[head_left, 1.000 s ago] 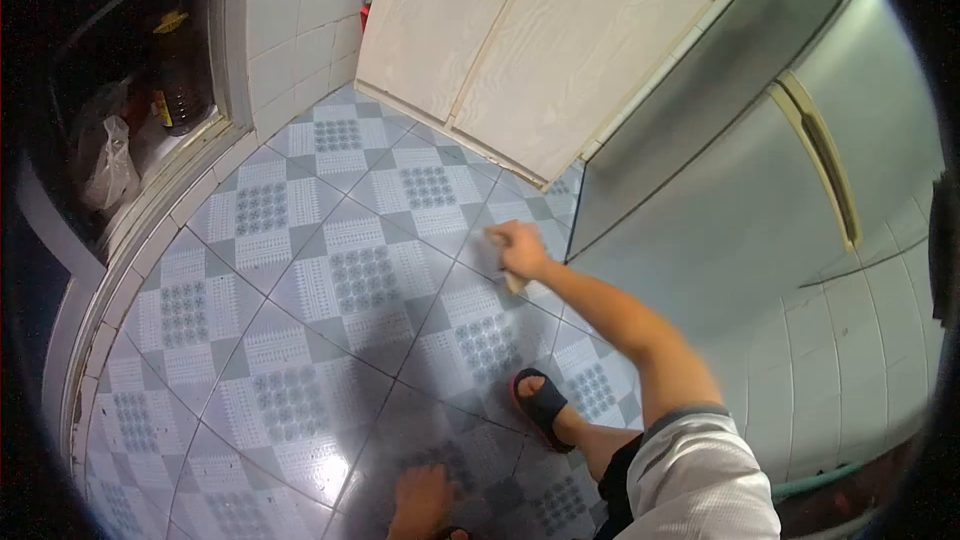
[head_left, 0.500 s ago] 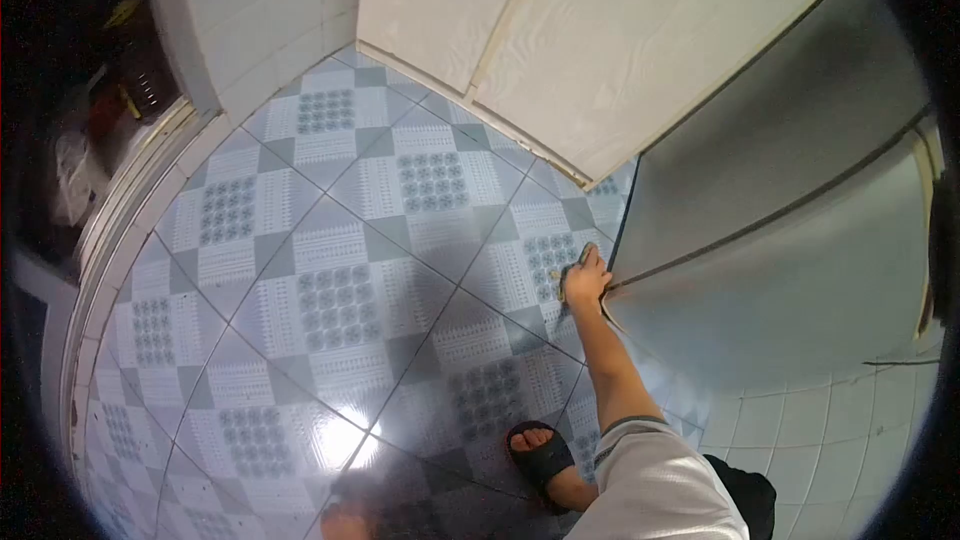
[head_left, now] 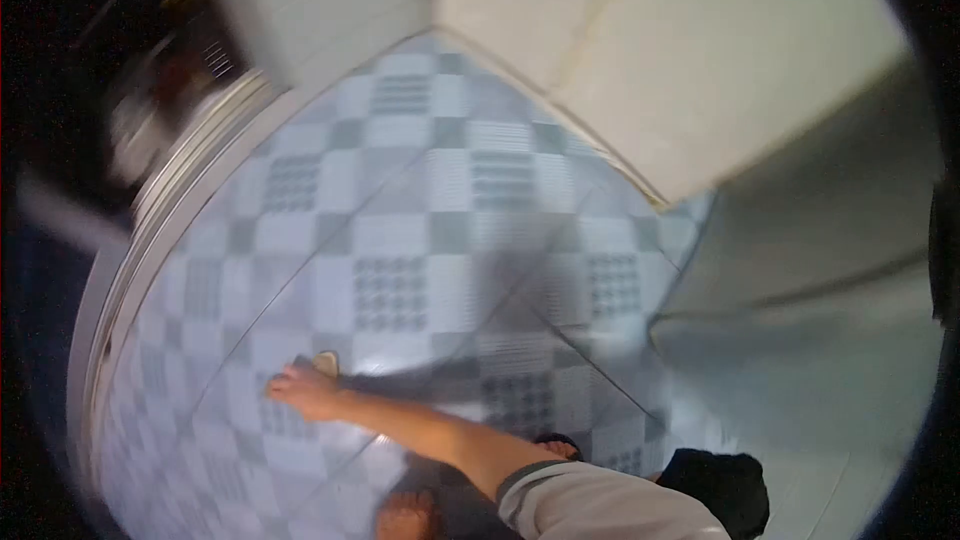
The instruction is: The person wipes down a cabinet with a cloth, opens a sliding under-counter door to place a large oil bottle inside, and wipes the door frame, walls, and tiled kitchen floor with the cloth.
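My right hand (head_left: 308,393) is low over the tiled floor (head_left: 390,295), left of centre, at the end of my outstretched arm. Its fingers are wrapped round a small beige object (head_left: 327,364), whose rounded end shows beside the hand; the rest is covered. At the bottom edge, my left hand (head_left: 408,516) is partly in view and blurred, near the floor, and its fingers cannot be made out.
A pale cabinet (head_left: 740,50) stands at the upper right, beside a grey metallic fridge (head_left: 800,270). At the left is a raised door track (head_left: 205,145) with a blurred plastic bag (head_left: 140,135) beyond it. My sandalled foot (head_left: 560,447) is partly behind my arm.
My right hand has swept from beside the fridge to the left across the floor, still holding the beige object. The view has shifted, and my left hand appears farther right in it.
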The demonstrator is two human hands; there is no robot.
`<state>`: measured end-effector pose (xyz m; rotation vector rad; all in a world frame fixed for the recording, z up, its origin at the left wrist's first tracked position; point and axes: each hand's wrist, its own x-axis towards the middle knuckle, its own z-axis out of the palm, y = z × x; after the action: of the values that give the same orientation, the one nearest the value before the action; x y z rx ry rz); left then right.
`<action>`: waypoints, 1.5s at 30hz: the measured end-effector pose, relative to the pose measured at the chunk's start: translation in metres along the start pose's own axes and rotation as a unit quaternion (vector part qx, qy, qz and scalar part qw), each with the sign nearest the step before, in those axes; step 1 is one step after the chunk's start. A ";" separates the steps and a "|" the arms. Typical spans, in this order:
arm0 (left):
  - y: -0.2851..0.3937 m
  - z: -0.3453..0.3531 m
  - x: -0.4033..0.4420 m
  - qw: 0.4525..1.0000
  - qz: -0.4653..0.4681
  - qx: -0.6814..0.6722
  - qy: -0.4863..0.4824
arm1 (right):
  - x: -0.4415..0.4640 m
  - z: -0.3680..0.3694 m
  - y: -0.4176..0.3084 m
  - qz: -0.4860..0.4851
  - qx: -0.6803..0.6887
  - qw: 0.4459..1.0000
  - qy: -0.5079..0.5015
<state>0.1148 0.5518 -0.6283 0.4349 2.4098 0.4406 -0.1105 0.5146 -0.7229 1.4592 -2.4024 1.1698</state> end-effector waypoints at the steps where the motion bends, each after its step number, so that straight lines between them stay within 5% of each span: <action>1: 0.002 -0.013 -0.006 0.999 -0.048 0.006 0.004 | 0.007 0.002 -0.008 0.034 0.051 0.994 -0.086; 2: 0.006 -0.029 -0.015 0.995 -0.099 0.004 0.004 | 0.013 -0.003 -0.016 0.063 0.095 0.976 -0.184; 3: 0.006 -0.037 -0.030 0.992 -0.126 -0.014 0.027 | 0.014 -0.009 -0.009 0.036 0.122 0.981 -0.144; 5: 0.001 -0.041 -0.061 0.979 -0.189 -0.019 0.074 | 0.023 -0.057 -0.002 0.172 0.277 0.936 -0.133; 7: 0.000 -0.033 -0.091 0.961 -0.256 -0.034 0.098 | 0.017 -0.104 0.011 -0.015 0.154 0.987 -0.040; 8: 0.000 -0.026 -0.104 0.943 -0.303 -0.011 0.135 | -0.005 -0.119 0.023 -0.012 -0.015 0.992 -0.125; 9: 0.001 -0.020 -0.116 0.924 -0.346 0.015 0.164 | -0.022 -0.131 0.029 0.054 -0.020 0.978 -0.200; 11: 0.006 -0.016 -0.139 0.899 -0.397 -0.023 0.185 | -0.084 -0.130 0.053 0.019 -0.191 0.958 -0.213; 14: 0.019 -0.004 -0.163 0.856 -0.468 -0.060 0.210 | -0.098 -0.088 0.037 0.030 -0.216 0.956 -0.196; 16: 0.028 0.002 -0.171 0.824 -0.502 -0.096 0.243 | -0.067 -0.035 0.014 -0.057 -0.111 0.957 -0.263; 18: 0.035 0.020 -0.170 0.808 -0.527 -0.130 0.228 | -0.027 0.014 -0.031 -0.154 -0.046 0.961 -0.226; 21: 0.049 0.029 -0.169 0.794 -0.544 -0.162 0.220 | 0.024 0.092 -0.052 -0.165 0.015 0.974 -0.151; 23: 0.057 0.026 -0.173 0.783 -0.553 -0.169 0.227 | 0.048 0.139 -0.034 -0.061 0.137 0.977 -0.153; 26: 0.079 0.028 -0.180 0.751 -0.580 -0.151 0.277 | 0.033 0.049 -0.100 -0.100 0.262 0.954 -0.106; 28: 0.089 0.029 -0.188 0.726 -0.614 -0.147 0.273 | -0.035 0.024 -0.113 -0.130 0.466 0.850 -0.211; 29: 0.095 0.031 -0.190 0.723 -0.623 -0.131 0.267 | -0.087 0.005 -0.112 -0.074 0.426 0.836 -0.338; 30: 0.102 0.035 -0.192 0.721 -0.627 -0.131 0.264 | -0.116 -0.035 -0.133 -0.286 0.333 0.826 -0.353; 31: 0.108 0.038 -0.193 0.711 -0.646 -0.155 0.231 | -0.154 -0.064 -0.146 -0.352 0.323 0.781 -0.401; 32: 0.113 0.040 -0.193 0.699 -0.664 -0.177 0.200 | -0.195 -0.081 -0.141 -0.355 0.250 0.654 -0.619; 34: 0.126 0.026 -0.190 0.693 -0.669 -0.166 0.213 | -0.262 -0.072 -0.097 -0.600 0.357 0.517 -0.496; 35: 0.137 0.017 -0.190 0.690 -0.670 -0.160 0.224 | -0.257 -0.068 -0.101 -0.601 0.360 0.515 -0.495; 37: 0.174 -0.001 -0.189 0.693 -0.666 -0.154 0.231 | -0.222 -0.040 -0.114 -0.579 0.114 0.476 -0.652; 39: 0.208 -0.021 -0.189 0.705 -0.652 -0.151 0.237 | -0.181 0.020 -0.101 -0.444 0.304 0.684 -0.492; 40: 0.222 -0.029 -0.189 0.711 -0.647 -0.192 0.199 | -0.138 0.037 -0.118 -0.365 0.376 0.727 -0.443; 41: 0.232 -0.033 -0.187 0.712 -0.642 -0.232 0.164 | -0.090 0.044 -0.126 -0.305 0.224 0.750 -0.542; 42: 0.236 -0.033 -0.185 0.707 -0.648 -0.231 0.165 | -0.052 0.059 -0.136 -0.383 0.051 0.772 -0.505; 45: 0.237 -0.010 -0.186 0.713 -0.659 -0.092 0.222 | -0.006 0.086 -0.129 -0.414 0.141 0.809 -0.393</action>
<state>0.2921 0.6837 -0.4241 -1.5887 2.3517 0.0837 0.0198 0.4308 -0.7133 3.1007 -1.4370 0.7608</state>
